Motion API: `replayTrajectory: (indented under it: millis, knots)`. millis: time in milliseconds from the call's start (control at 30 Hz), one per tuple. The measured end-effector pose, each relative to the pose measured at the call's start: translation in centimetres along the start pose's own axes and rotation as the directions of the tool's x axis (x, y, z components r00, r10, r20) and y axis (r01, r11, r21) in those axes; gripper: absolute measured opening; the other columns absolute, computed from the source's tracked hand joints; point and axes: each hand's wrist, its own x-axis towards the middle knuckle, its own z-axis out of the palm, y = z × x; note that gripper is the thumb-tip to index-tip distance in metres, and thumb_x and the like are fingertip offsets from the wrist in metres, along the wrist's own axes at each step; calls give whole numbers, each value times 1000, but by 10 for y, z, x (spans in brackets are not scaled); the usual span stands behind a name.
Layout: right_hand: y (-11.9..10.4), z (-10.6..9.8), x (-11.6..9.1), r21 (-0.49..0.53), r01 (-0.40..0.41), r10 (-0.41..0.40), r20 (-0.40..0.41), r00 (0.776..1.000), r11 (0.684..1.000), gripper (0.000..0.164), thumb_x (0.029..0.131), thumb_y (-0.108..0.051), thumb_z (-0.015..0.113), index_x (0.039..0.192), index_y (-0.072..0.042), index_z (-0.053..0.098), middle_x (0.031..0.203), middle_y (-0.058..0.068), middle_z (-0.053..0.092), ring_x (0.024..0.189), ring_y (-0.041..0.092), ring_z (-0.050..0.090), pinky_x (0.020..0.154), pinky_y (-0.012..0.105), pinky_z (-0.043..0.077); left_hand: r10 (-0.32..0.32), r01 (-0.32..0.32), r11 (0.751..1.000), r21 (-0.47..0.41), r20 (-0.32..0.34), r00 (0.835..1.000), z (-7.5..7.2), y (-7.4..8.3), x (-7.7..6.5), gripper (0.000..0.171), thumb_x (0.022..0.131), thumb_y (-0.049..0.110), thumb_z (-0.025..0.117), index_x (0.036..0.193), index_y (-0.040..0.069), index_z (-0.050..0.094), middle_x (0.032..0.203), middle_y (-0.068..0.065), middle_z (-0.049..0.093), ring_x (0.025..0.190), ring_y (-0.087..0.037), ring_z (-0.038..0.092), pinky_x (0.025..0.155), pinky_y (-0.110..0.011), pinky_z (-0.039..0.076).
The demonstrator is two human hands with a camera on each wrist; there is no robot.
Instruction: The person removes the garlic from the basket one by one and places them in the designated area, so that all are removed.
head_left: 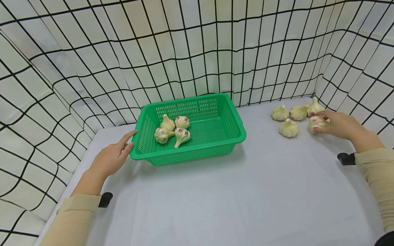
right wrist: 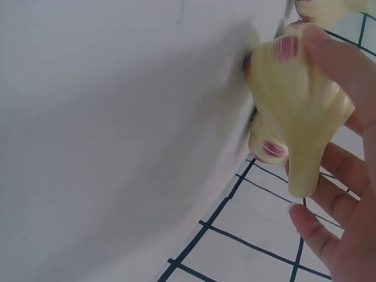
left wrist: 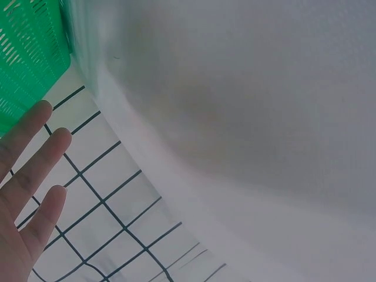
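A green plastic basket [head_left: 197, 147] stands on the white table with several garlic bulbs [head_left: 182, 136] grouped in its left half. Fingers fairly straight, my left hand [head_left: 110, 157] touches the basket's left rim. In the left wrist view its spread fingers [left wrist: 41, 158] lie beside the green mesh wall. At the far right, my right hand [head_left: 341, 127] holds a garlic bulb [head_left: 317, 124] between thumb and fingers. That bulb [right wrist: 294, 94], pale with purple patches, shows its stem towards the wrist camera. Several more bulbs [head_left: 288, 128] lie just left of and behind the right hand.
A white padded wall with black netting [head_left: 197, 51] closes off the back and both sides. The bulbs at the right lie near the back corner. White cloth [head_left: 215, 198] covers the tabletop in front of the basket.
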Motion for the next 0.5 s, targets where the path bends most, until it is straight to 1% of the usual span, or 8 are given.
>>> replayTrajectory:
  millis: [100, 233, 367, 500]
  knots:
    - [-2, -2, 3, -24, -1, 1, 4, 1000, 1000, 82, 92, -50, 74, 144, 4, 40, 128, 35, 56, 110, 58, 55, 86, 70, 42, 1, -1, 1000, 4, 0, 1000, 0, 0, 0, 58, 112, 48, 26, 162, 19, 25, 86, -16, 67, 69, -26, 60, 57, -43, 46]
    - [-4, -3, 7, -31, -11, 11, 9, 1000, 999, 81, 92, -53, 74, 141, 3, 41, 129, 33, 57, 111, 59, 54, 90, 72, 37, 6, -6, 1000, 10, -8, 1000, -1, 0, 0, 58, 112, 48, 26, 162, 18, 25, 85, -16, 67, 70, -28, 61, 59, -45, 47]
    - [-5, -3, 11, -67, -17, 18, 8, 1000, 998, 81, 91, -56, 72, 140, 3, 44, 130, 32, 58, 111, 58, 54, 89, 72, 37, 8, -8, 1000, 8, -11, 1000, 0, 1, 0, 58, 112, 48, 26, 162, 18, 26, 88, -17, 68, 71, -28, 62, 59, -46, 48]
    - [-7, -2, 14, -124, -13, 16, 18, 1000, 992, 83, 89, -59, 73, 141, 2, 49, 135, 36, 54, 113, 63, 52, 89, 73, 37, 3, -3, 1000, 4, -3, 1000, 0, 1, 0, 58, 112, 48, 26, 162, 19, 25, 88, -17, 68, 69, -27, 61, 57, -43, 47]
